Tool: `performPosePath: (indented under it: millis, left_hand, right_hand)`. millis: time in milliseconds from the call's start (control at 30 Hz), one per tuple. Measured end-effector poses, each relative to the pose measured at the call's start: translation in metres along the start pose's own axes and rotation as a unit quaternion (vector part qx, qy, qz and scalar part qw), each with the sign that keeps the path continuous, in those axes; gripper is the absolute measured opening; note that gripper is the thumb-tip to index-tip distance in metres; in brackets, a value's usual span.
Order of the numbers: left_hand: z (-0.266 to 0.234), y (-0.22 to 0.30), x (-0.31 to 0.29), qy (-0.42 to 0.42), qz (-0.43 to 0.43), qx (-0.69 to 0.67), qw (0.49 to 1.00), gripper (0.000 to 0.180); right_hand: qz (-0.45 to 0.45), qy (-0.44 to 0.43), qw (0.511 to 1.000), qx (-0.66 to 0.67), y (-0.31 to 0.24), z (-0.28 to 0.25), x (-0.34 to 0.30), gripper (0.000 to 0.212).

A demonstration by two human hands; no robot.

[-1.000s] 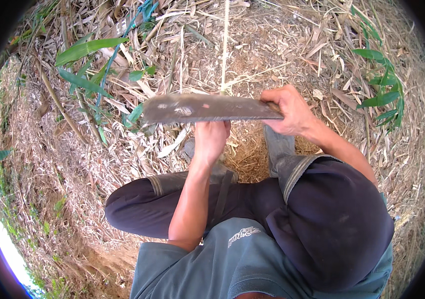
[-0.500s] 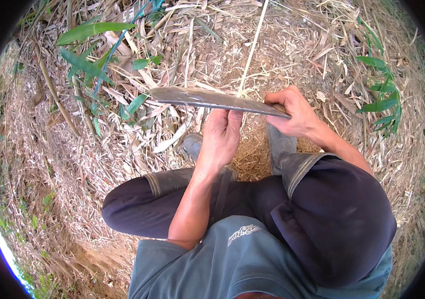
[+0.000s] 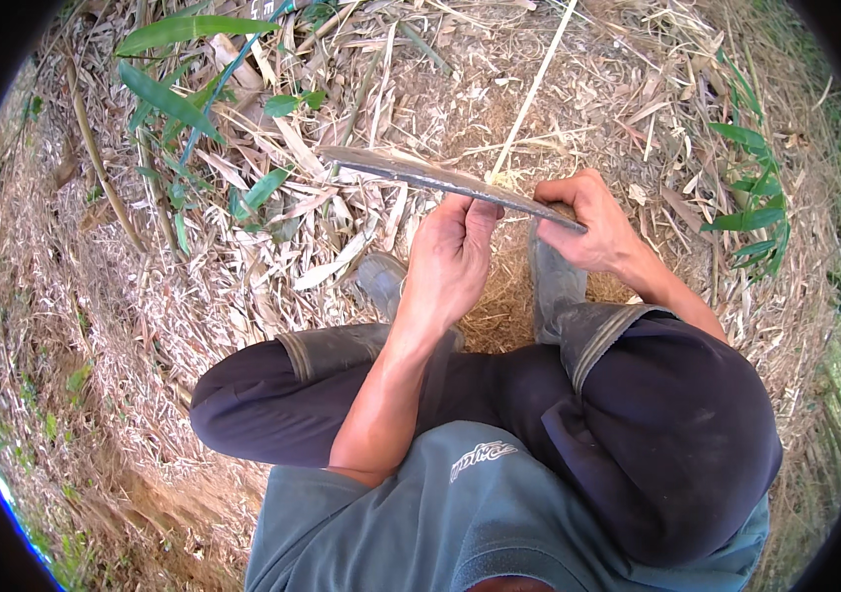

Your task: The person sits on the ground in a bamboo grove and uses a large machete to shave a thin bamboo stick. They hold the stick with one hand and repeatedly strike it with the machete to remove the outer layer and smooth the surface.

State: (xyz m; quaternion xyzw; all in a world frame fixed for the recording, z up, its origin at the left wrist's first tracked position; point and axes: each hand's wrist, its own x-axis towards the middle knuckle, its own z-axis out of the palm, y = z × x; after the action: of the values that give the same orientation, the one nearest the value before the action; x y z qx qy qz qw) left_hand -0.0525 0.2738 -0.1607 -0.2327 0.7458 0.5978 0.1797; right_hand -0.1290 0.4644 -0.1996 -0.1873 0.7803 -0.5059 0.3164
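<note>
A long dark machete (image 3: pixel 430 177) lies crosswise before me, its handle end in my right hand (image 3: pixel 593 219), which is closed with the thumb along it. My left hand (image 3: pixel 452 255) is closed in a pinch just on the near side of the blade, its fingertips partly hidden by it. A thin pale strip, like split bamboo (image 3: pixel 536 87), runs from far off down to the blade beside the left fingers. Pale curled shavings (image 3: pixel 502 179) gather where strip and blade meet.
I squat with grey rubber boots (image 3: pixel 557 276) on the ground. Dry leaves and husks (image 3: pixel 327 271) cover the soil. Green leafy shoots (image 3: pixel 169 104) stand at the far left, with another leafy sprig (image 3: pixel 761 212) at the right. A thin stem (image 3: pixel 95 148) leans at the left.
The machete has shifted a little right and tilted more, its left tip now higher. The strip's far part has moved right. My left hand has slid slightly right; my right hand is nearly still.
</note>
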Motion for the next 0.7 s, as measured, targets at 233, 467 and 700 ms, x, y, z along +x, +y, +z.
performPosePath:
  millis: [233,467,700]
  left_hand:
    - [-0.003,0.017,-0.001,0.01,0.007,0.106,0.994,0.033]
    - [0.002,0.0,0.002,0.032,0.072,0.27,0.96,0.023]
    - [0.014,-0.01,0.003,0.064,0.08,0.237,0.966,0.024]
  right_hand:
    - [0.052,-0.076,0.995,-0.024,-0.005,-0.009,0.004,0.027]
    - [0.096,-0.062,0.991,-0.072,-0.017,0.0,0.004,0.026]
    - [0.1,-0.045,0.989,-0.095,-0.015,0.005,0.004,0.026]
